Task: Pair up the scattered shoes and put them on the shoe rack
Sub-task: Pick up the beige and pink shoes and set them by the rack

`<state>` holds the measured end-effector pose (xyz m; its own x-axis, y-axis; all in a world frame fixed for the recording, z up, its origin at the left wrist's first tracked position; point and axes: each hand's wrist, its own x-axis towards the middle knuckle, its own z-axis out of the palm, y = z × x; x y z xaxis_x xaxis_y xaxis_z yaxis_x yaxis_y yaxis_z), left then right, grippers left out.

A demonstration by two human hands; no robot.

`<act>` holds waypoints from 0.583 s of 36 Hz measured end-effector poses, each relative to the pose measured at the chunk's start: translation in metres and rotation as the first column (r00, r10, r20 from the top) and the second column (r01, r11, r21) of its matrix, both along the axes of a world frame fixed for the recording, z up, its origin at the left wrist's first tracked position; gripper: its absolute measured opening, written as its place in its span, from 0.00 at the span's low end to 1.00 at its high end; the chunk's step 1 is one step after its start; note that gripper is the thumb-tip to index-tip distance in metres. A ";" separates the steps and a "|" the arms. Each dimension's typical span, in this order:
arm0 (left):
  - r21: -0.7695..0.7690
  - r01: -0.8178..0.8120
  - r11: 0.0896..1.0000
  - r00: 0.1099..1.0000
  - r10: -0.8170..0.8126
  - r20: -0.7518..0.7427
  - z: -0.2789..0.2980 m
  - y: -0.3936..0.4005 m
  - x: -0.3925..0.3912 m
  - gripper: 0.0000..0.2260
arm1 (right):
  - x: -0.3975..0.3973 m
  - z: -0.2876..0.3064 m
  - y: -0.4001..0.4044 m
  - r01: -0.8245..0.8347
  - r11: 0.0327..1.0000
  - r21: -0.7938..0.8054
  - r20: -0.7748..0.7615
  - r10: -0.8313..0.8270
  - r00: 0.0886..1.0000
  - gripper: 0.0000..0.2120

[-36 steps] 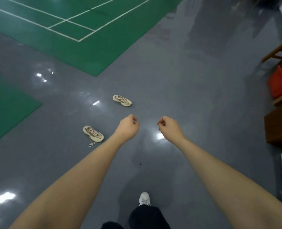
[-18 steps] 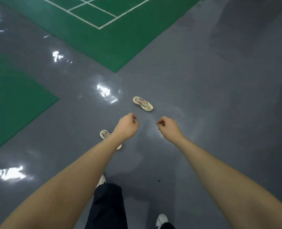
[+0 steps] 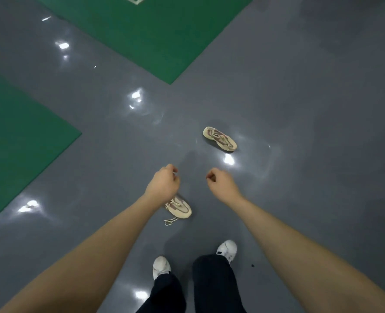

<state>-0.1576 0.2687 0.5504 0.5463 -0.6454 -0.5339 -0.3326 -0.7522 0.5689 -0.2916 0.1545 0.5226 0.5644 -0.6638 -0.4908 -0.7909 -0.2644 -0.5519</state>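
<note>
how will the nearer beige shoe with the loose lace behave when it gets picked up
The nearer shoe looks like a soft sneaker, so probably light and somewhat flexible. Its untied lace trails on the floor and will likely dangle. On its sole, it shouldn't roll.

The left hand (image 3: 163, 185) covers the heel end of the near shoe (image 3: 179, 208), so only its front half and a loose lace show. The far shoe (image 3: 219, 138) carries a small label at its heel, too small to read. Both forearms run off the bottom edge. The dark trousers (image 3: 211, 283) hide most of the person's own white sneakers (image 3: 227, 248). The green court mat (image 3: 155, 30) is cut off by the top edge.
</note>
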 end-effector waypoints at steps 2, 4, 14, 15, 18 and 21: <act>0.008 -0.003 1.000 1.000 0.003 -0.015 -0.026 -0.003 0.010 0.15 | 0.012 -0.025 -0.003 -0.014 1.000 0.003 -0.007 0.014 1.000 0.07; 0.014 -0.015 1.000 1.000 0.015 -0.023 -0.061 -0.005 0.022 0.15 | 0.028 -0.060 -0.007 -0.036 0.999 0.008 -0.020 0.036 0.999 0.08; 0.052 -0.057 0.997 0.998 0.055 0.040 -0.263 0.005 0.070 0.16 | 0.071 -0.268 -0.013 -0.193 0.978 0.082 -0.094 0.200 0.975 0.07; 0.061 -0.044 0.997 0.998 0.042 0.038 -0.286 0.006 0.070 0.17 | 0.073 -0.291 -0.012 -0.202 0.975 0.090 -0.100 0.211 0.972 0.07; 0.083 -0.014 0.996 0.999 0.010 0.049 -0.346 0.008 0.069 0.18 | 0.081 -0.351 -0.008 -0.249 0.963 0.103 -0.120 0.260 0.958 0.08; 0.121 0.048 0.991 0.992 -0.062 0.110 -0.399 0.008 0.071 0.19 | 0.090 -0.405 -0.004 -0.319 0.943 0.090 -0.162 0.330 0.930 0.09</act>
